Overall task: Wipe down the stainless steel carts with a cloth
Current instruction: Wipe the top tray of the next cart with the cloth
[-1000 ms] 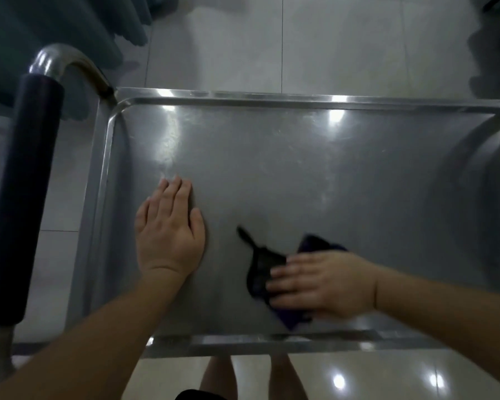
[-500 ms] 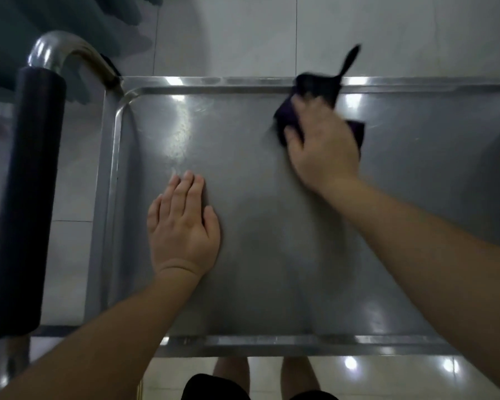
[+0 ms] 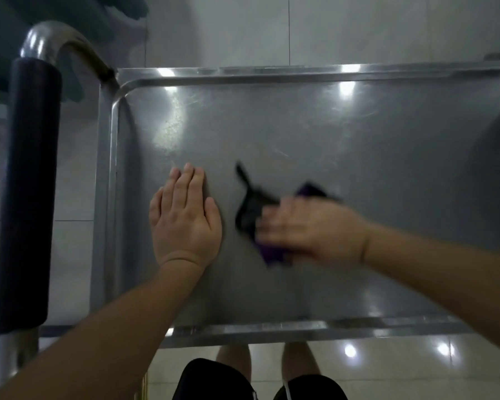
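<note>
Stainless steel cart top [image 3: 300, 134]: mid-wipe. Right hand [image 3: 309, 229], fingers blurred, state unclear, presses dark purple cloth [image 3: 251, 209] near centre. Left hand [image 3: 185, 220] flat, fingers together. Next: far-right area, likely.

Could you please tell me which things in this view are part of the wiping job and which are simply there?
Part of the job:
cart
dark cloth
right hand, on the cloth
left hand, flat on the cart top

Simply there:
padded push handle
tiled floor
</note>
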`<state>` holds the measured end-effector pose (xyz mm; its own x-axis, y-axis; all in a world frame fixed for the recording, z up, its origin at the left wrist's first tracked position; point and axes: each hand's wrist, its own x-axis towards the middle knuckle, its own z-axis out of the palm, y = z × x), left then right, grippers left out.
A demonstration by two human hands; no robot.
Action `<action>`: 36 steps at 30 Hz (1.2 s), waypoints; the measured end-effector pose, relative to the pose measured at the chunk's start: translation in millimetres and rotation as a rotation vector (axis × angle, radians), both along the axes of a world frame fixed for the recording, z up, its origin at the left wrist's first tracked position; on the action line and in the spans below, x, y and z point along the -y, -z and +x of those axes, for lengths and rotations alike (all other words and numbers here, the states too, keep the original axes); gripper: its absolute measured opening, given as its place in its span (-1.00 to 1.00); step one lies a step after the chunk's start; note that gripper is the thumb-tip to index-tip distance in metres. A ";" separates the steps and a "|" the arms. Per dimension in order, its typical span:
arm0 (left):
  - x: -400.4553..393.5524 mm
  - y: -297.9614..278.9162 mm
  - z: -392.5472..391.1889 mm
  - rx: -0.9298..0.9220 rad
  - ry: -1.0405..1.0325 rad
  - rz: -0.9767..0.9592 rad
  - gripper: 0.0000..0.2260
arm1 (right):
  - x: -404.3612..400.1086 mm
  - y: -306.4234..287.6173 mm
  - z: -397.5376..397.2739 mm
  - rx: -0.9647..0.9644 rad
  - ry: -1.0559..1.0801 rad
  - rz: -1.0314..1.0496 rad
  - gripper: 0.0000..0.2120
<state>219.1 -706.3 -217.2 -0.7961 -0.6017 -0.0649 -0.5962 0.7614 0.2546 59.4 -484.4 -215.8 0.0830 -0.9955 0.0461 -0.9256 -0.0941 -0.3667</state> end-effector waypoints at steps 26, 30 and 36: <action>17.9 -38.6 -7.4 0.328 0.182 0.101 -0.44 | -42.7 -16.1 177.1 -0.178 0.708 0.169 -0.47; 2.8 -71.7 20.3 0.389 0.304 0.030 -0.58 | -32.6 -33.0 175.9 -0.236 0.596 0.306 -0.46; -41.9 -101.7 73.6 0.494 0.429 0.176 -0.64 | -30.3 -75.3 190.2 0.056 0.571 0.542 -0.56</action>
<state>292.7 -664.4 -115.5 -0.8138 -0.1863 -0.5505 -0.3288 0.9286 0.1718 249.7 -454.1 -140.5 -0.4362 -0.7683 -0.4684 -0.7553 0.5956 -0.2735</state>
